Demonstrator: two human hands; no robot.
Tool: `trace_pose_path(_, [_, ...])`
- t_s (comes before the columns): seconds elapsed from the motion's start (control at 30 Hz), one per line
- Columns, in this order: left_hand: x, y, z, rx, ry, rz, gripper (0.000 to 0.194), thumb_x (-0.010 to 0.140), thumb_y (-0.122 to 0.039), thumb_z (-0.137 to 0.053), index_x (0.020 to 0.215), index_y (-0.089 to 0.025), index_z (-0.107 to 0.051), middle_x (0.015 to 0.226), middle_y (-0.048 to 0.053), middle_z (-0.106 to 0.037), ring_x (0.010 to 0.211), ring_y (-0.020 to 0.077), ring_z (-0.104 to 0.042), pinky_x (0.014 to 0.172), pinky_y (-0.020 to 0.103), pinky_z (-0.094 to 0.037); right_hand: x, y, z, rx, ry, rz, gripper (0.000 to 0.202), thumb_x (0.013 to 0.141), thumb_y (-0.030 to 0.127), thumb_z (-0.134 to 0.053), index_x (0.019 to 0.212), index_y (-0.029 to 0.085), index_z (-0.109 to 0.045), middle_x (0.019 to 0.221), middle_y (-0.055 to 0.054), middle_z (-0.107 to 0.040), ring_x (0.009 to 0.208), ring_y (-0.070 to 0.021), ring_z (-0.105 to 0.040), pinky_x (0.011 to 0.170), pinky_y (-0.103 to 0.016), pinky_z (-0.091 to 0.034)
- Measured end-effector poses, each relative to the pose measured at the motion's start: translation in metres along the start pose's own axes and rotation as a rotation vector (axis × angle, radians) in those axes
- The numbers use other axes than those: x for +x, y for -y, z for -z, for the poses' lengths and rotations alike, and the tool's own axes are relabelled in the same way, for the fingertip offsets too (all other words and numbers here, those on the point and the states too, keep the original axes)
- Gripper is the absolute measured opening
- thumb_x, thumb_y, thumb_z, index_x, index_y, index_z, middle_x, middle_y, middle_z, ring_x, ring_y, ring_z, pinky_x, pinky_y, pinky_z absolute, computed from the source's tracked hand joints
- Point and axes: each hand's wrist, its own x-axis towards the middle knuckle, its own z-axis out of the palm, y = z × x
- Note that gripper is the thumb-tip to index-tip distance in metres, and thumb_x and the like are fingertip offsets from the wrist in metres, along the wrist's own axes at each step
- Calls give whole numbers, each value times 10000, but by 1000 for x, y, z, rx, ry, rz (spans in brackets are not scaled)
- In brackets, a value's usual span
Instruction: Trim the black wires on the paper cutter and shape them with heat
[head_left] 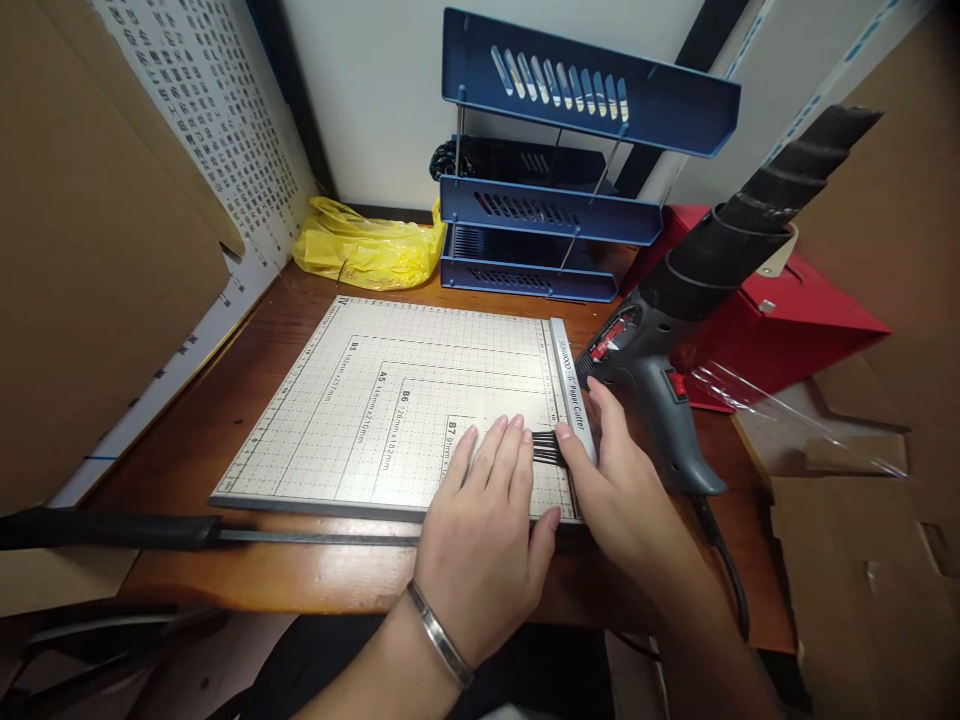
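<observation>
The left hand lies palm down, its fingers stretched out straight and close together, curled around nothing, with the thumb apart at the right. Just right of these fingertips, thin black strands run across to the right thumb, which touches their far ends; how much of them lies beneath the left fingers is hidden. The right hand has thumb and forefinger apart, astride a metal bar; its other fingers are mostly hidden, so I cannot tell whether it grips anything. Under the left fingers, and spreading left of and beyond them, is the gridded board of a paper cutter. Nearer the wrist than the fingertips, the cutter's blade runs left to a black handle. A bracelet circles the left wrist. Close to the right of the right fingers stands a heat gun, its nozzle tilted up and away, with a red box behind it. Well beyond the fingers are a blue tray rack and, to its left, a crumpled yellow bag.
</observation>
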Motion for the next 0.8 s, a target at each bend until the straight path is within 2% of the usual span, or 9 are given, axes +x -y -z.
trace_pose_path(0.1, [-1,0,1,1,0,1,570,1004,-366,-330,1460,-34,-411,1532,155,-384,1444,280,-330,1195,485,-294,8,1,3,-11,43,-49,602,970,492,-402,1522,297,-260,1462,-101,-488,1296,-354,-496,1045,-588,-381])
trace_pose_path(0.2, [-1,0,1,-4,-1,-7,573,1000,-370,-336,1455,-32,-418,1528,157,-390,1444,279,-330,1197,477,-293,15,0,2,-18,56,-45,581,973,451,-390,1520,299,-262,1407,-125,-539,1254,-377,-533,1002,-602,-407])
trace_pose_path(0.47, [3,0,0,-2,-13,-39,569,996,-353,-338,1443,-16,-438,1525,169,-390,1437,280,-342,1209,442,-271,16,-3,2,-10,64,-25,572,961,390,-430,1506,325,-267,1328,-105,-606,1198,-366,-582,982,-581,-430])
trace_pose_path(0.8, [5,1,1,-24,24,-73,598,1004,-395,-315,1449,-12,-426,1533,175,-375,1447,285,-322,1218,442,-240,15,2,3,-31,75,-26,571,968,405,-401,1515,333,-256,1352,-110,-584,1214,-379,-566,970,-588,-432])
